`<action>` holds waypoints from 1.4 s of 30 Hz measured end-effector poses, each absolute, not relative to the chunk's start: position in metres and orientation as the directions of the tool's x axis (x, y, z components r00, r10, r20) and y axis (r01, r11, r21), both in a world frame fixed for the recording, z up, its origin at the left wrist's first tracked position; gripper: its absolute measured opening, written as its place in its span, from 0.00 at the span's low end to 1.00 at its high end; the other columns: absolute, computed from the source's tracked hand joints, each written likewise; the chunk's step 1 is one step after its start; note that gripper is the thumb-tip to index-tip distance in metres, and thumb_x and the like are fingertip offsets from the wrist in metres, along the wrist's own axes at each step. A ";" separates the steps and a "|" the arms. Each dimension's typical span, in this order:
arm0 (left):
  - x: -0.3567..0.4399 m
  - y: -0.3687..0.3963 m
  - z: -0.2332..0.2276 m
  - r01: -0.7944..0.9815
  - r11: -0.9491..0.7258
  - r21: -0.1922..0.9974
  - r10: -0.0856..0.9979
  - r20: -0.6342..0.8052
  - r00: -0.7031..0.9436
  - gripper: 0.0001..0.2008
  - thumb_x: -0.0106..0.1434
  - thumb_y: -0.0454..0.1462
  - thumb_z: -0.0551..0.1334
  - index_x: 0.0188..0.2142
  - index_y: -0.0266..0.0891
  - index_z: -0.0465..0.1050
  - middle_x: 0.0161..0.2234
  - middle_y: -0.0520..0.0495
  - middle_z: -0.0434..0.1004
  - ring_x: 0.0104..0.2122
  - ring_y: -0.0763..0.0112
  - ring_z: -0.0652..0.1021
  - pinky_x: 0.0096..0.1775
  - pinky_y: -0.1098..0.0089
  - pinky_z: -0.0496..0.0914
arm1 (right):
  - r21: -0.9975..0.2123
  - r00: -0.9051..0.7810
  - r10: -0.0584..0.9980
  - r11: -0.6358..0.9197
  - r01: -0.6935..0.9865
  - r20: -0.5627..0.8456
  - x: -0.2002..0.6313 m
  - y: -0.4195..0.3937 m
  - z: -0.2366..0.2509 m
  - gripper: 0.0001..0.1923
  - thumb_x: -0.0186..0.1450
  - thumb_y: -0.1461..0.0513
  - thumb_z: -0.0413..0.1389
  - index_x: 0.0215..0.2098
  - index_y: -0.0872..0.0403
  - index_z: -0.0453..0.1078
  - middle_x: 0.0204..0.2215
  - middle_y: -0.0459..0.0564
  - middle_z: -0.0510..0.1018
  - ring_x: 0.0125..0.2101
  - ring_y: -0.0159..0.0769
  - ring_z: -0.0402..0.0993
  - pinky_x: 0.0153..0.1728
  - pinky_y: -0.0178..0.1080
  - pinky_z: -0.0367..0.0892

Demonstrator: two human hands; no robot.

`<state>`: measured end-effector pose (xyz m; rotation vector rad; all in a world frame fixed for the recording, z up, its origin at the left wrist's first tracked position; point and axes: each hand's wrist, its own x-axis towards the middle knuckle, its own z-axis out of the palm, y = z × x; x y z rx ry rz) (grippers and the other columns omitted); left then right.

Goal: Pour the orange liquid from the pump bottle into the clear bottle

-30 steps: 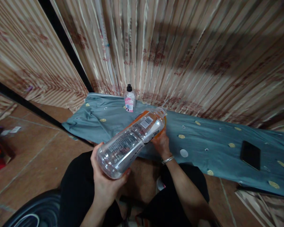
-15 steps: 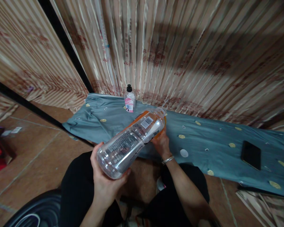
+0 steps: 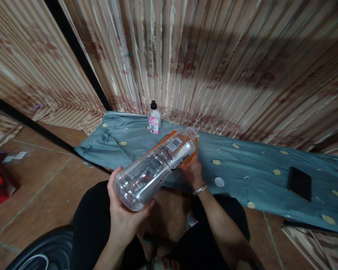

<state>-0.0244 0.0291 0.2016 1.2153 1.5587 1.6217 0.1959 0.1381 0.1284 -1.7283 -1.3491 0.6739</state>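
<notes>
Clear plastic, the bottle [image 3: 157,165] lay tilted and empty between both hands, the left hand [image 3: 124,213] clamped round its base, the right hand [image 3: 192,170] closed under its uncapped neck over the cloth [image 3: 242,165], the white cap [image 3: 219,182] lying loose nearby.

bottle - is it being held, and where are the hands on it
Yes. The left hand cups the clear plastic bottle at its base; the right hand grips its orange-labelled neck end.
</notes>
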 end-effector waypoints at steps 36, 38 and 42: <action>-0.049 0.035 0.191 0.272 -0.174 0.947 0.915 0.257 -0.311 0.59 0.38 0.42 0.84 0.68 0.46 0.63 0.60 0.40 0.71 0.55 0.50 0.80 0.53 0.56 0.79 | -0.862 0.278 0.957 -0.076 0.501 0.078 0.195 0.139 0.126 0.53 0.62 0.49 0.63 0.75 0.62 0.48 0.60 0.67 0.80 0.59 0.58 0.80 0.60 0.53 0.76; -0.047 0.035 0.193 0.269 -0.171 0.948 0.917 0.254 -0.309 0.58 0.39 0.42 0.84 0.69 0.46 0.62 0.60 0.40 0.71 0.54 0.50 0.80 0.52 0.57 0.79 | -0.858 0.282 0.956 -0.077 0.507 0.081 0.196 0.141 0.123 0.53 0.62 0.48 0.63 0.76 0.60 0.47 0.61 0.65 0.80 0.60 0.57 0.80 0.61 0.54 0.75; -0.043 0.035 0.197 0.301 -0.220 0.928 0.897 0.313 -0.313 0.55 0.43 0.44 0.82 0.69 0.45 0.62 0.59 0.40 0.72 0.52 0.52 0.82 0.51 0.59 0.79 | -0.850 0.309 0.944 -0.065 0.523 0.118 0.197 0.145 0.112 0.55 0.59 0.46 0.64 0.76 0.58 0.49 0.60 0.65 0.80 0.59 0.58 0.80 0.59 0.60 0.75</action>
